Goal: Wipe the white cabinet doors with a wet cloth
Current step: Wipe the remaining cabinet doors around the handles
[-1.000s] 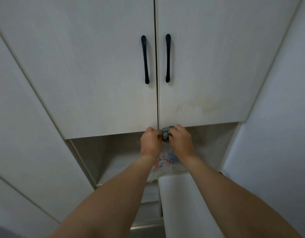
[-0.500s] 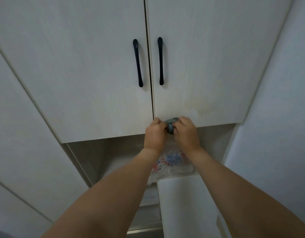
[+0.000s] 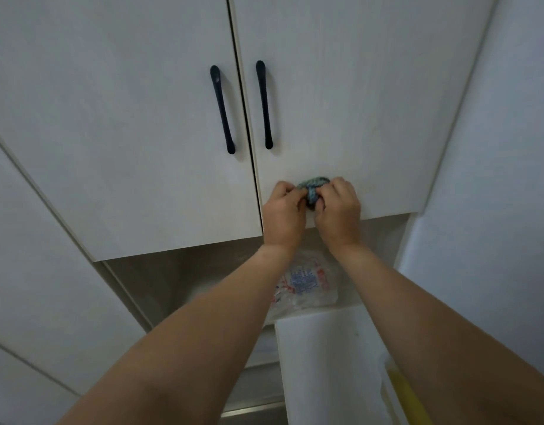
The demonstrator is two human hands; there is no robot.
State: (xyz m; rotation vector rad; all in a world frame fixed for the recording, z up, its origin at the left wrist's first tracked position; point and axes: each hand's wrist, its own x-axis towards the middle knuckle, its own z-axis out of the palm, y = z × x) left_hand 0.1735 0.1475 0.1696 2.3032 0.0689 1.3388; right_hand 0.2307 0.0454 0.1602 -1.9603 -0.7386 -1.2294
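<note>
Both arms are reaching up toward a pair of white cabinet doors seen from below; the left hand [image 3: 283, 211] and the right hand [image 3: 338, 210] are meeting knuckle to knuckle over a small bunched cloth [image 3: 313, 189], blue-green and crumpled into a wad. The left hand's fingers are curling tightly round the cloth's left side, and the right hand's fingers are curling round its right side, so both hands are gripping the same wad between them; only the top and middle of the cloth are showing above and between the knuckles. The cloth is sitting in front of the lower left part of the right cabinet door [image 3: 356, 102], just right of the seam between the doors and a little above the door's bottom edge; whether it is pressing on the door face cannot be told from this angle.

The left cabinet door [image 3: 111, 133] is lying shut beside it; a black bar handle [image 3: 222, 110] is standing on the left door near the seam, and a second black bar handle [image 3: 264, 104] is standing on the right door, both well above the hands. Under the doors an open recess is showing, and in it a clear plastic bag [image 3: 304, 285] with red and blue print is lying behind the wrists; a yellow object [image 3: 407, 397] is showing at the lower right edge, partly hidden by the right forearm.
</note>
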